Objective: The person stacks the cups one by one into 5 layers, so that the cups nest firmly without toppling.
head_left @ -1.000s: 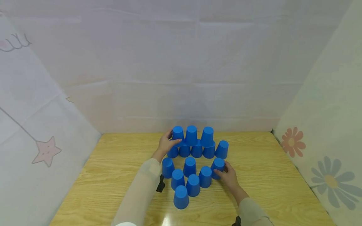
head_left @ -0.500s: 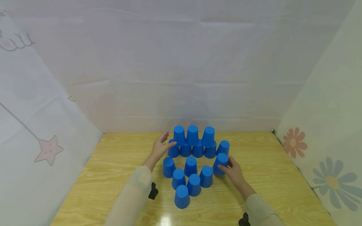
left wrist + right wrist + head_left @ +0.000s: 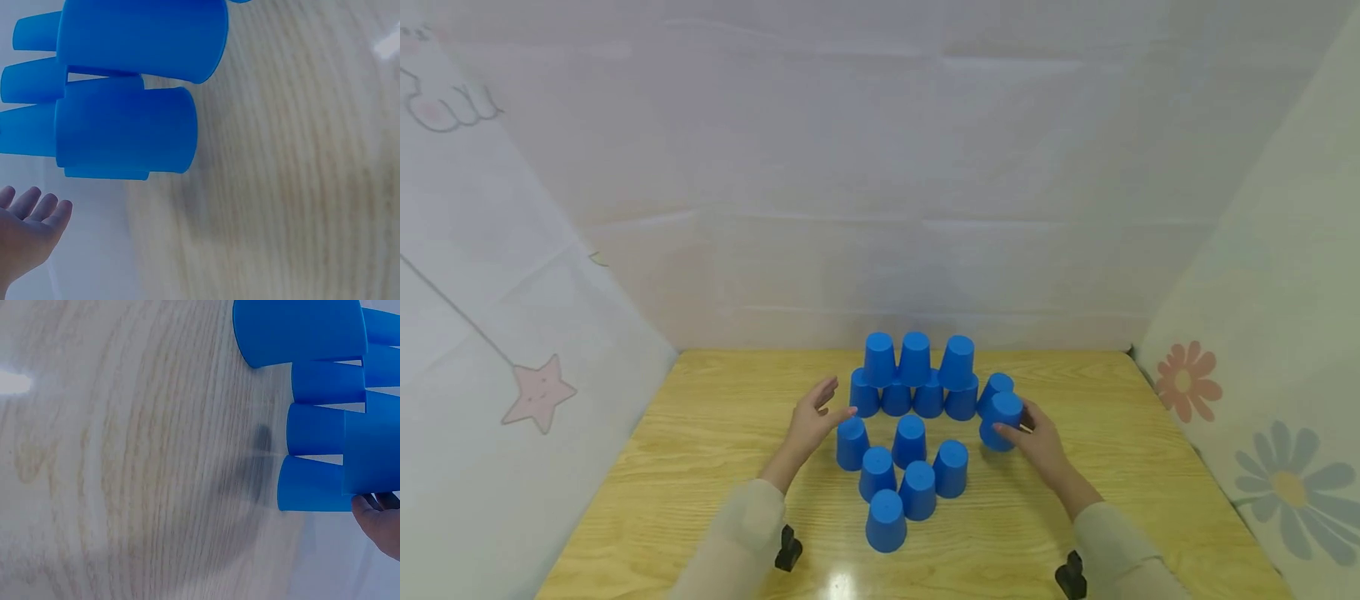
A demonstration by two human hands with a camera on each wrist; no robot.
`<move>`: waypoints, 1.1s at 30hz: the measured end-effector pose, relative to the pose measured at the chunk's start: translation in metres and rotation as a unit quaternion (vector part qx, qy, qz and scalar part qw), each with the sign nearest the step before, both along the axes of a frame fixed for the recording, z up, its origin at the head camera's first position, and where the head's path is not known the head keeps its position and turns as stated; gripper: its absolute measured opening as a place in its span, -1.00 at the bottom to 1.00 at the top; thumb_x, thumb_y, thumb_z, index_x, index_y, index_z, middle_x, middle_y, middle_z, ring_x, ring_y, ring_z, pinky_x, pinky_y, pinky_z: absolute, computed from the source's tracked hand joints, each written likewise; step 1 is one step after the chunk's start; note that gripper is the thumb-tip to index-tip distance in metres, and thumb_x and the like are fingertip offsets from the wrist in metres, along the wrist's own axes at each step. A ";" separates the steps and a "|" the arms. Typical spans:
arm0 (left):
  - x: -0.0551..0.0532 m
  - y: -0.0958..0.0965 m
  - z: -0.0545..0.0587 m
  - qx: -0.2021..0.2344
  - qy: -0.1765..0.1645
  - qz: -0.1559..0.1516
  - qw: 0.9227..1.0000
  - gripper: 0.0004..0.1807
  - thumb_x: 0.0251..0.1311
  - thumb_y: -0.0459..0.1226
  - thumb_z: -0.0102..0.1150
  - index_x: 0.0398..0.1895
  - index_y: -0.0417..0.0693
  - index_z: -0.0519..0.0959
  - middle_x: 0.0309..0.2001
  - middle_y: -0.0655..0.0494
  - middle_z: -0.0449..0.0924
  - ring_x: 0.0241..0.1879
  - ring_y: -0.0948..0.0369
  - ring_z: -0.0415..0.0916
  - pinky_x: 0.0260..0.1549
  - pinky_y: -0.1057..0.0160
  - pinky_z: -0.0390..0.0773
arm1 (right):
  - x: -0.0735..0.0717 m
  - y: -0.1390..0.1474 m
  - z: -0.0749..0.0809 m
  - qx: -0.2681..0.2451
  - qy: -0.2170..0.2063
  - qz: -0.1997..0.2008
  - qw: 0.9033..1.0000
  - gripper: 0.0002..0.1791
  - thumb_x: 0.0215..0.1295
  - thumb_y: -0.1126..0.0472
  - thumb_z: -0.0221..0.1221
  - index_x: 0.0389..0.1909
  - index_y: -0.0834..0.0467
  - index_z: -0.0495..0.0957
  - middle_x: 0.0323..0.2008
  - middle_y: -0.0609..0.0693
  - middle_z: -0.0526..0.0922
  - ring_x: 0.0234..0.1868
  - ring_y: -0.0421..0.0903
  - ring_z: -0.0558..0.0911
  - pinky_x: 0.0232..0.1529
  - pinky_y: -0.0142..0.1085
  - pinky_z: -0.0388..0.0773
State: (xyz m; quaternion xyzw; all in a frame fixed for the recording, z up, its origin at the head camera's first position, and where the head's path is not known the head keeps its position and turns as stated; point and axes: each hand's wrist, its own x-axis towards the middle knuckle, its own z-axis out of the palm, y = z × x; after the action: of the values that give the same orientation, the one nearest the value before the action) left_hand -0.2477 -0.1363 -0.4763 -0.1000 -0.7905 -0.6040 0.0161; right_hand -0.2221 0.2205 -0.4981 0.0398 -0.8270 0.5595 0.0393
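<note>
My right hand [image 3: 1041, 437] grips an upside-down blue cup [image 3: 1001, 422], held above the table in front of the back row's right-end cup [image 3: 997, 385]. In the right wrist view the thumb and fingers pinch that cup's edge. My left hand [image 3: 811, 423] holds nothing; its fingers are spread, just left of a standing blue cup [image 3: 852, 446]. The back row has several upside-down cups, and three more rest on top of it, including a middle upper cup [image 3: 914, 360]. Nearer to me stand several separate cups, the nearest being a front cup [image 3: 886, 522].
A light wood table [image 3: 700, 467] bears all the cups. White cloth walls [image 3: 880, 208] close off its back and sides. Black wrist devices hang at both wrists, one by the left sleeve [image 3: 788, 550].
My right hand has lifted its cup off the table and carried it back and rightward. My left hand has let go of the left upper cup and drawn back leftward and nearer.
</note>
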 end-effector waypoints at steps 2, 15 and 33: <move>0.001 0.000 -0.008 0.000 -0.007 0.005 1.000 -0.28 -0.02 -0.25 0.22 0.22 -0.19 0.15 0.19 -0.16 0.15 0.17 -0.05 0.08 0.05 -0.08 0.12 | -0.002 0.002 0.002 -0.004 -0.002 -0.003 1.000 -0.31 0.05 0.08 0.19 0.15 0.27 0.15 0.10 0.26 0.27 0.11 0.19 0.24 0.04 0.04 0.20; 0.013 0.002 -0.045 -0.011 -0.018 0.012 1.000 -0.26 -0.06 -0.22 0.25 0.21 -0.19 0.16 0.17 -0.18 0.18 0.14 -0.09 0.12 0.01 -0.10 0.18 | -0.024 0.009 0.021 -0.022 0.002 -0.029 0.999 -0.25 0.06 0.05 0.18 0.19 0.31 0.10 0.13 0.29 0.22 0.14 0.19 0.21 0.05 0.03 0.20; 0.023 0.011 -0.058 -0.008 -0.035 0.024 0.999 -0.31 -0.04 -0.25 0.23 0.18 -0.23 0.20 0.12 -0.21 0.24 0.10 -0.14 0.15 -0.02 -0.14 0.18 | -0.057 0.002 0.030 0.001 0.002 -0.049 0.999 -0.24 0.07 0.05 0.18 0.22 0.28 0.09 0.14 0.28 0.21 0.15 0.19 0.18 0.07 0.03 0.16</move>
State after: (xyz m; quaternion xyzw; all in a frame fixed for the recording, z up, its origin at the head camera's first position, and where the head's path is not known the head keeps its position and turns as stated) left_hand -0.2249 -0.1248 -0.5347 -0.0601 -0.7975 -0.6003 0.0016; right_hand -0.2792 0.2228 -0.4681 -0.0001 -0.8286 0.5556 0.0683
